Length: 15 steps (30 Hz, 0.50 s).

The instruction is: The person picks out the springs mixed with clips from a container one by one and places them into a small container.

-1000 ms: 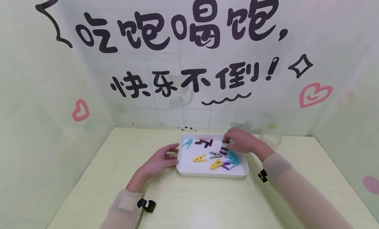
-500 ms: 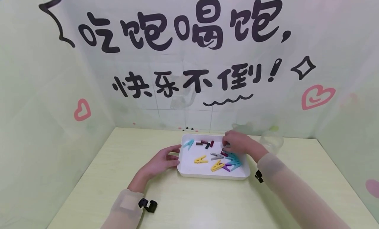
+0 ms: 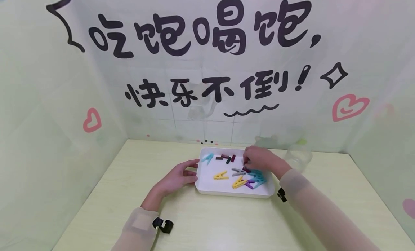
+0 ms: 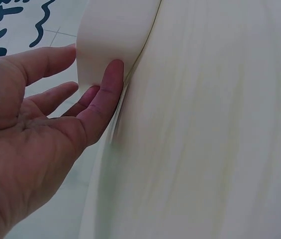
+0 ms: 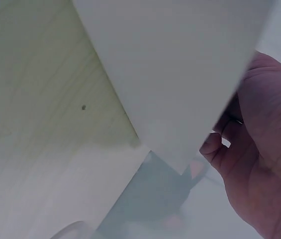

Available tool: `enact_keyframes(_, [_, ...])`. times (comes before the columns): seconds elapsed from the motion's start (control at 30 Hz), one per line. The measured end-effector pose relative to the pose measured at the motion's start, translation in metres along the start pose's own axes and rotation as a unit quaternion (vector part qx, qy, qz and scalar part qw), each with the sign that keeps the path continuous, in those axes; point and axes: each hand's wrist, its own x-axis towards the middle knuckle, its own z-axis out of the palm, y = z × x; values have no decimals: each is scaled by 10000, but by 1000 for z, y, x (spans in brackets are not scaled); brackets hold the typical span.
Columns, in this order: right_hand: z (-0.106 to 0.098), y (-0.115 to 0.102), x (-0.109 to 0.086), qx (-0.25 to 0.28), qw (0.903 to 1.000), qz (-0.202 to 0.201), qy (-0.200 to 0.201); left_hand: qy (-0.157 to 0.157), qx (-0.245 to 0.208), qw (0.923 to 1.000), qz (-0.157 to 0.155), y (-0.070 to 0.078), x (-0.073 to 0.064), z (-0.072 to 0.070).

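Note:
A shallow white tray (image 3: 207, 184) holds several clothespins and several small dark ribbed pieces. My left hand (image 3: 178, 177) touches the tray's left wall, fingers spread and loosely bent; in the left wrist view the fingertips meet the wall. Over the tray's back right part, my right hand (image 3: 260, 158) reaches down with curled fingers and pinches a small dark-red piece (image 3: 245, 164), mostly hidden. Beside it lie another dark-red piece (image 3: 246, 170), a grey clothespin (image 3: 239, 171) and several teal clothespins (image 3: 257, 178). The right wrist view shows the tray's outer wall (image 5: 175, 74) hiding the fingertips.
Further left in the tray are a teal clothespin (image 3: 208, 158), a yellow clothespin (image 3: 221, 175) and a green piece (image 3: 228, 160). A second yellow clothespin (image 3: 239, 182) overlaps a purple one (image 3: 249, 184). The pale wooden table (image 3: 207, 222) meets a printed curtain (image 3: 152, 128) behind.
My right hand has lowered slightly toward the tray's right middle, covering a dark piece that showed at its fingertips before. My left hand stays on the tray wall; the view has shifted slightly.

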Motion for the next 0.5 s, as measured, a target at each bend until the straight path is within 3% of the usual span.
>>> enact_keyframes(0.23, [-5, 3, -6, 739, 9970, -70, 203, 119, 99, 9998, -94, 0, 1, 2])
enact_keyframes(0.5, [-9, 7, -13, 1512, 9862, -425, 521, 181, 79, 9997, -165, 1, 1, 3])
